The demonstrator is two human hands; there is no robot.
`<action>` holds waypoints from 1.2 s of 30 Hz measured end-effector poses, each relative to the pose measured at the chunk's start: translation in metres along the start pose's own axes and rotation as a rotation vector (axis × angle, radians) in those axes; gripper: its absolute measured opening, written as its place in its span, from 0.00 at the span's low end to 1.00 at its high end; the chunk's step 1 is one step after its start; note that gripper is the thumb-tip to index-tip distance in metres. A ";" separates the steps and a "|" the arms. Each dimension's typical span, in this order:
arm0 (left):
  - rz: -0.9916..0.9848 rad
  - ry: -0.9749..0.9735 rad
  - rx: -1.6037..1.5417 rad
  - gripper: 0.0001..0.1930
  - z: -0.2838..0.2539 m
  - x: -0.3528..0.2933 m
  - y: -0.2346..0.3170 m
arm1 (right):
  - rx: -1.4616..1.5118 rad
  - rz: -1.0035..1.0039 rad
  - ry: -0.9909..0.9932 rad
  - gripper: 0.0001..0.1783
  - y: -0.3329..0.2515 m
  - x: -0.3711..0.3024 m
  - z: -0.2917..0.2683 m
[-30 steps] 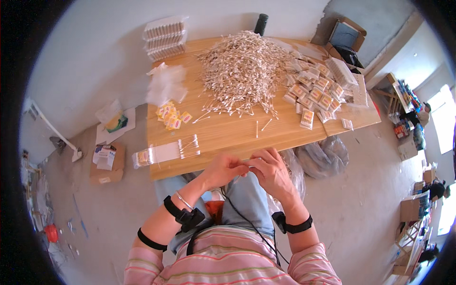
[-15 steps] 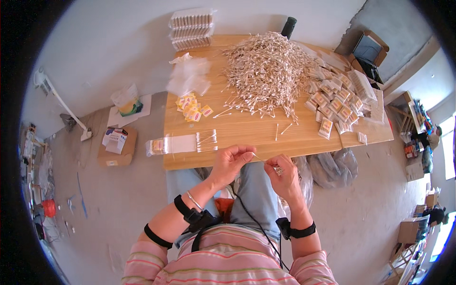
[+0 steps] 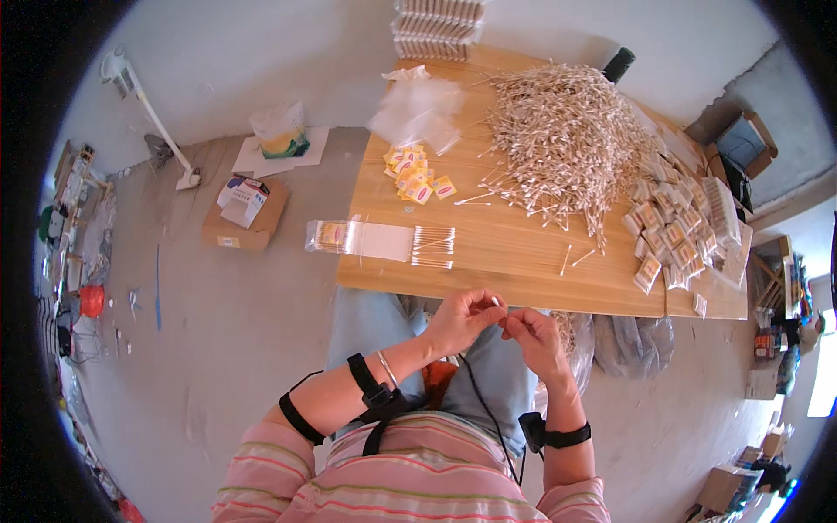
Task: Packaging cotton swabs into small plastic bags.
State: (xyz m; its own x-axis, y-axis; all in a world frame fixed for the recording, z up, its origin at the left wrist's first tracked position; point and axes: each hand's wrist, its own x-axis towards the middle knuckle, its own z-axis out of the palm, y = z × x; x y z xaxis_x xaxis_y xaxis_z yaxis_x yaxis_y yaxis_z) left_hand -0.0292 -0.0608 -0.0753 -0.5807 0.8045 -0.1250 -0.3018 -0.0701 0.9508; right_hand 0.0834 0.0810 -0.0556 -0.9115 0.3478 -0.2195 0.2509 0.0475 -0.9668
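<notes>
Well, yellow cards (image 3: 410, 173) are lying loosely heaped on the table (image 3: 497, 275), some of them showing a red oval; any lettering is coming out too small for me to read. Similar yellow labels are showing on the packets (image 3: 673, 234) over on the right, and another is facing up in the clear sleeve (image 3: 333, 234) on the left.

The swab (image 3: 496, 302) is sitting at the fingertips, above the lap and just off the near edge of the wood. Its showing end is pointing up and away from the person, toward the table, and seems to be leaning slightly left; fingers are hiding most of the stick, so its full line isn't showing. That end is looking white and rounded.

The left hand (image 3: 475, 315) is pinching it narrowly between thumb and finger. The right hand (image 3: 534, 336) is keeping its fingertips close together right alongside, though I can't tell whether it is gripping the stick too. Beyond them, a row of swabs (image 3: 433, 237) is lying left to right beside the white card (image 3: 384, 241).
</notes>
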 end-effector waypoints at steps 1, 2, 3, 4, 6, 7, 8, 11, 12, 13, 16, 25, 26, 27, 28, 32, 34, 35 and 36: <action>-0.028 0.013 0.045 0.07 -0.005 -0.001 -0.002 | -0.001 0.007 -0.011 0.07 0.004 0.007 0.002; -0.032 0.024 0.040 0.07 -0.012 -0.003 -0.003 | -0.130 -0.011 -0.023 0.07 0.007 0.015 0.004; -0.069 0.050 0.192 0.07 -0.020 -0.004 -0.002 | -0.261 -0.028 -0.032 0.06 0.008 0.023 0.004; -0.106 0.073 0.344 0.07 -0.029 -0.006 -0.001 | -0.263 -0.021 -0.040 0.06 0.007 0.031 0.008; -0.075 0.231 0.378 0.09 -0.060 -0.007 -0.022 | -0.527 -0.236 0.098 0.05 0.003 0.053 0.024; -0.035 0.371 0.414 0.12 -0.072 -0.006 -0.026 | -0.528 -0.233 0.093 0.05 0.005 0.066 0.029; -0.039 0.374 0.411 0.12 -0.084 -0.005 -0.031 | -0.641 -0.358 0.098 0.04 0.010 0.080 0.035; 0.182 0.608 0.326 0.18 -0.108 0.002 -0.031 | -0.804 -0.497 0.100 0.05 0.017 0.108 0.056; 0.173 0.626 0.354 0.21 -0.113 0.002 -0.031 | -0.851 -0.515 0.104 0.05 0.017 0.114 0.063; 0.164 0.644 0.382 0.24 -0.117 0.002 -0.030 | -0.849 -0.514 0.092 0.05 0.017 0.119 0.069; 0.200 0.675 0.294 0.24 -0.117 0.009 -0.031 | -0.848 -0.542 0.088 0.05 0.015 0.133 0.079; 0.177 0.599 0.322 0.30 -0.115 0.014 -0.046 | -0.949 -0.560 -0.006 0.07 0.013 0.167 0.078; 0.172 0.601 0.320 0.30 -0.115 0.014 -0.046 | -0.965 -0.589 -0.008 0.06 0.013 0.169 0.079; 0.186 0.591 0.306 0.29 -0.114 0.014 -0.046 | -0.982 -0.618 -0.008 0.06 0.013 0.170 0.079; 0.201 0.581 0.292 0.29 -0.113 0.015 -0.045 | -0.983 -0.615 -0.010 0.06 0.013 0.171 0.078; 0.222 0.577 0.222 0.29 -0.112 0.017 -0.047 | -1.023 -0.561 -0.064 0.04 0.012 0.175 0.074; 0.228 0.593 0.217 0.29 -0.112 0.015 -0.046 | -1.007 -0.542 -0.065 0.03 0.005 0.173 0.075; 0.227 0.595 0.215 0.29 -0.113 0.015 -0.046 | -0.955 -0.526 -0.042 0.04 0.000 0.170 0.073; 0.245 0.593 0.238 0.29 -0.113 0.015 -0.046 | -0.904 -0.510 -0.018 0.04 -0.004 0.167 0.071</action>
State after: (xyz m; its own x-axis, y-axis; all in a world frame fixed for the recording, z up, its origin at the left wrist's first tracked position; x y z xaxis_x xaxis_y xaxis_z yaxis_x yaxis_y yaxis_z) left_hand -0.1092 -0.1120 -0.1529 -0.9475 0.3183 0.0318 0.0260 -0.0225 0.9994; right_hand -0.0925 0.0725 -0.0980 -0.9809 0.0755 0.1793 -0.0221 0.8725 -0.4880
